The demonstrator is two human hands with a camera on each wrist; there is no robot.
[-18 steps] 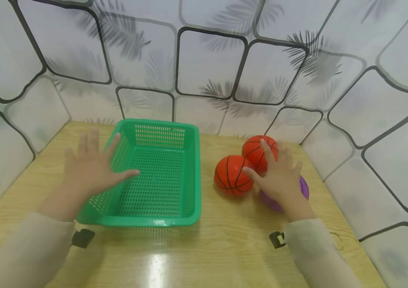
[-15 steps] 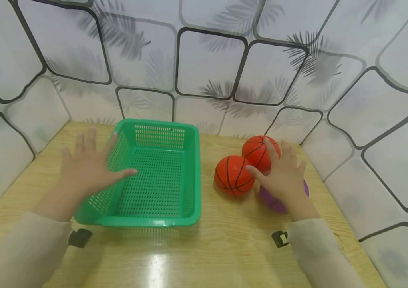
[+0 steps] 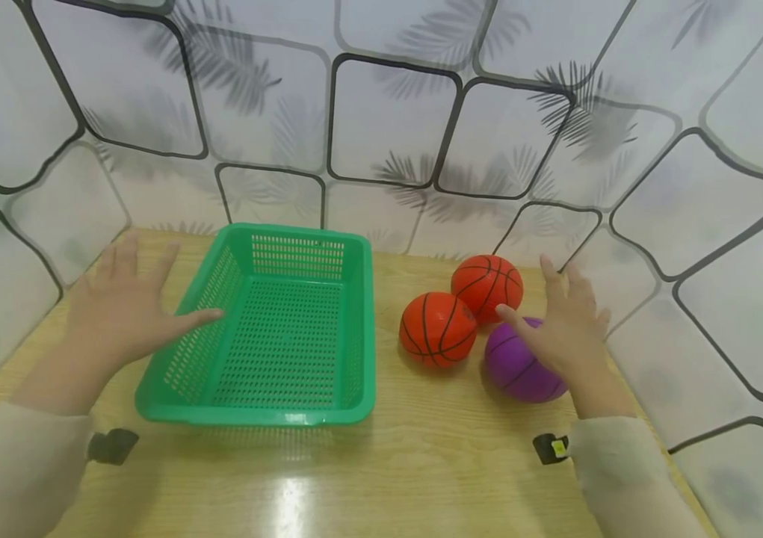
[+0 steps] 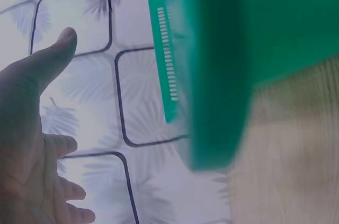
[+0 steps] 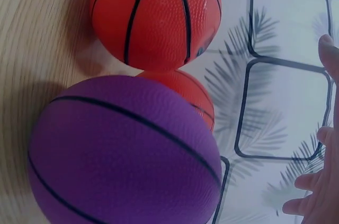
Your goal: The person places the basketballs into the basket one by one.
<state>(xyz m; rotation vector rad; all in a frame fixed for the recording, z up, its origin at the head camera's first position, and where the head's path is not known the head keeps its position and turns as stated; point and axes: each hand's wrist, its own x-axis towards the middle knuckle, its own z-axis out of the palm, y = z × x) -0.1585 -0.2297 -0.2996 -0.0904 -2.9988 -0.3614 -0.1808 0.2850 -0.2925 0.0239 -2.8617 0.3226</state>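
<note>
My left hand (image 3: 122,314) hovers with spread fingers by the left wall of a green plastic basket (image 3: 364,336), holding nothing. In the left wrist view the basket (image 4: 220,102) stands apart from the thumb. My right hand (image 3: 566,329), fingers spread, is held above a purple ball (image 3: 519,366) and partly covers it in the head view. Two orange-red basketballs lie beside it: a nearer ball (image 3: 436,332) and a farther ball (image 3: 482,288). In the right wrist view, a gap separates the purple ball (image 5: 122,150) from the fingers.
The basket's perforated floor shows no contents. All this stands on a light wood table (image 3: 435,463). Patterned walls (image 3: 394,119) rise behind the table and at both sides. A dark wrist device (image 3: 551,448) sits at each cuff.
Both hands have moved apart: the left one leftward off the basket, the right one rightward, uncovering more of the purple ball and the orange-red balls. Basket and balls stay put.
</note>
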